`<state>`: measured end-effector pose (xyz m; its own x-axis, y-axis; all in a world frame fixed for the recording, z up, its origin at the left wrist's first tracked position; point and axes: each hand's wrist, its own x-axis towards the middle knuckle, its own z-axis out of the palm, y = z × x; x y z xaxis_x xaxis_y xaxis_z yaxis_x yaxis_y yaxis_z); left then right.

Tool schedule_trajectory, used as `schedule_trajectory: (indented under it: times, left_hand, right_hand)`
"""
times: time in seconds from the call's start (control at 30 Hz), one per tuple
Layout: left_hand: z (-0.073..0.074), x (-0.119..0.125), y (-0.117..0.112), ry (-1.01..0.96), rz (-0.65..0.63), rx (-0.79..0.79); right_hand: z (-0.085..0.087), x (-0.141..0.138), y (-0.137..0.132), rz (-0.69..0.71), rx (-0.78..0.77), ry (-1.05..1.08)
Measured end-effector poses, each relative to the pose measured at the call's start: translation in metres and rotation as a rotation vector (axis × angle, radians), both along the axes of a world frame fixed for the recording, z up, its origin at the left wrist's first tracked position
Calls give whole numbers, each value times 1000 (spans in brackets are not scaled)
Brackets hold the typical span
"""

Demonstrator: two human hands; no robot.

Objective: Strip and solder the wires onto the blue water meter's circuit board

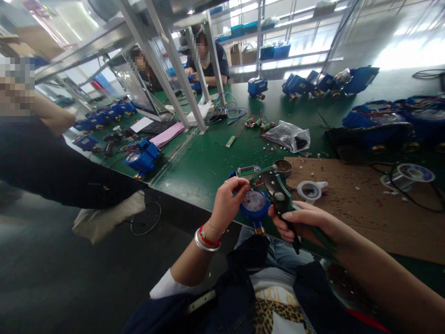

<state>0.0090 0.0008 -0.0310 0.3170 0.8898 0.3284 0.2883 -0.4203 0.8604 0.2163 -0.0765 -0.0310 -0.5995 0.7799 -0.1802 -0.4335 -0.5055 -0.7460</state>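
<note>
One blue meter (254, 214) lay at frame centre, between the hands. Left hand (226, 202): thumb and forefinger were pressed together beside it; anything pinched was too small to tell. Right hand (308, 218): was wrapped around a green-and-black hand tool (277, 192). Cardboard sheet (351, 222): lay lower right.

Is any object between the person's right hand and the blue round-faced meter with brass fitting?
Yes: the green-and-black plier-like tool in the right hand, its head by the meter's far side. Nothing visible blocks the left hand.
</note>
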Motion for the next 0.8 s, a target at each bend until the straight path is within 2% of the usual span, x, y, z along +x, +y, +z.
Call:
schedule_trajectory:
  times: [0.27, 0.43, 0.6, 0.7, 0.8]
  left_hand:
    - [-3, 0, 0, -30, 9, -80]
    - [-4, -1, 0, -35, 10, -73]
    - [-4, -1, 0, -3, 17, -37]
    - [-4, -2, -1, -26, 10, -63]
    - [-3, -2, -2, -112, 14, -117]
  right_hand:
    - [-5, -7, 0, -1, 18, 37]
    - [-8, -11, -2, -10, 25, 33]
    - [-8, -16, -3, -91, -27, -19]
    - [-6, -14, -7, -93, 52, -49]
    - [-5, -2, -17, -214, 180, -165]
